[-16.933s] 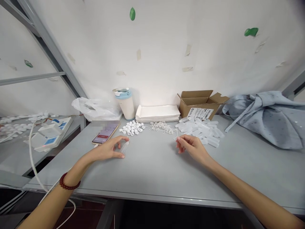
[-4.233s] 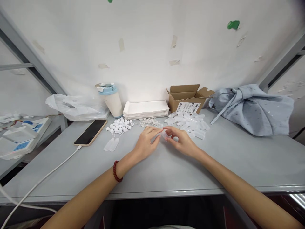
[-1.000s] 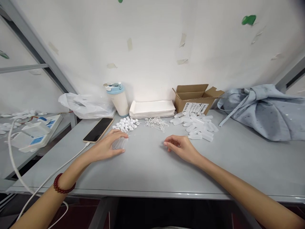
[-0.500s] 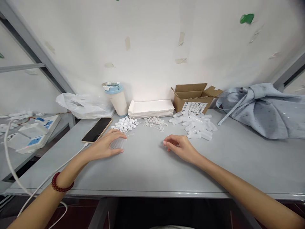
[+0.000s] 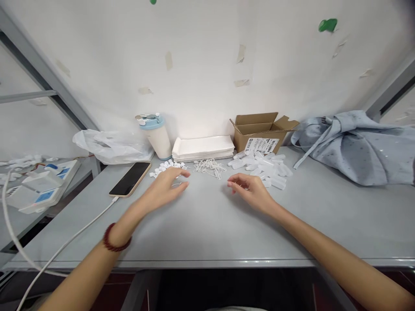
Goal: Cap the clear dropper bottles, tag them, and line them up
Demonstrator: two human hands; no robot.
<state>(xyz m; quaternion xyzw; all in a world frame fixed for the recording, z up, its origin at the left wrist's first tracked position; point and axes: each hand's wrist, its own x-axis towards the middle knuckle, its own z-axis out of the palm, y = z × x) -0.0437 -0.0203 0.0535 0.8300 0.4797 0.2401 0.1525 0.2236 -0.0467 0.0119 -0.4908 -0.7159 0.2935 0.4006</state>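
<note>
My left hand (image 5: pixel 165 188) is open over the grey table, thumb and fingers apart, with nothing seen between them. It is close to a pile of small white plastic caps (image 5: pixel 168 165) and a tangle of thin white cord loops (image 5: pixel 210 167). A bit of white cord shows by its thumb, and the hand covers the spot beneath. My right hand (image 5: pixel 249 190) is closed in a loose pinch, thumb against the curled fingers. Whatever lies between its fingertips, if anything, is hidden. Just behind it lie many translucent plastic sleeves (image 5: pixel 266 166) in a loose heap.
At the back stand a cup (image 5: pixel 157 136) with a blue lid, a stack of white paper (image 5: pixel 202 149) and an open cardboard box (image 5: pixel 257 131). A charging phone (image 5: pixel 129 179) and a plastic bag (image 5: pixel 112 147) are left; a grey-blue cloth (image 5: pixel 359 149) lies right.
My left hand has moved right, towards the middle of the table, away from some clear plastic pieces it was touching. My right hand stays near the sleeves, still curled. The view has shifted slightly.
</note>
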